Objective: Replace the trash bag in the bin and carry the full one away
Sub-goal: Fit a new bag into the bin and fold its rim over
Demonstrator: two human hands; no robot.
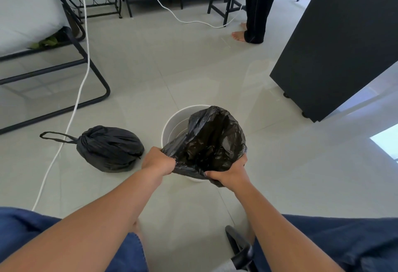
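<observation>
A white round bin (172,125) stands on the floor in front of me. Over its opening I hold a fresh black trash bag (211,140) spread open, its mouth facing up. My left hand (157,161) grips the bag's rim on the left side. My right hand (230,173) grips the rim at the near right. The bag covers the bin's right half; part of the bin's inside shows at the left. A full black bag (109,149), tied shut with a drawstring loop, lies on the floor just left of the bin.
A white cable (79,91) runs across the floor left of the full bag. A black metal chair frame (64,97) stands at the left, a black cabinet (336,45) at the right. Another person's legs (256,9) stand at the back by stools.
</observation>
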